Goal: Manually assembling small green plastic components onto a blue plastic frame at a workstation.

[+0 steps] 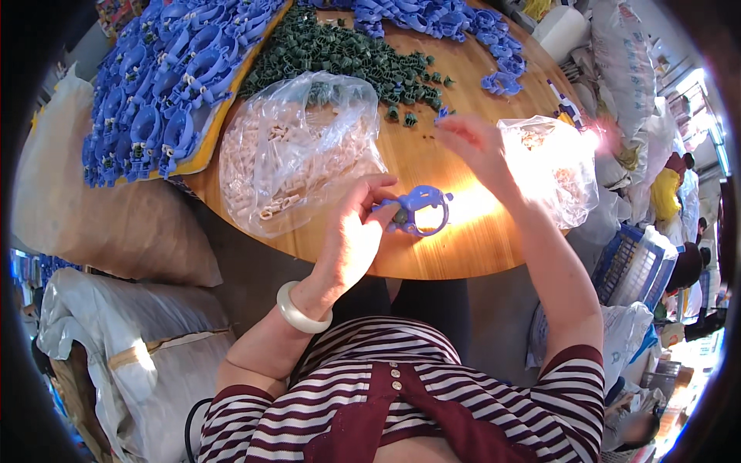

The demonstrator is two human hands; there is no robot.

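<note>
My left hand (pixel 357 224) pinches a blue plastic part with a round open ring (pixel 423 191) just above the table's near edge. A small dark green piece (pixel 400 217) sits in its left end, next to my thumb. My right hand (pixel 472 147) is raised to the right of it, its fingers drawn together toward the thumb. By those fingertips is a tiny blue spot (pixel 442 113); whether they hold it, I cannot tell. Glare washes out part of this hand's wrist and the tabletop beside it.
The round wooden table (pixel 409 158) bears a heap of dark green clips (pixel 347 58) and a clear bag of pale pink pieces (pixel 285 154). A second clear bag (pixel 567 177) lies at right. Blue parts cover a yellow-edged board (pixel 212 143) at left; more blue parts (pixel 432 17) lie behind.
</note>
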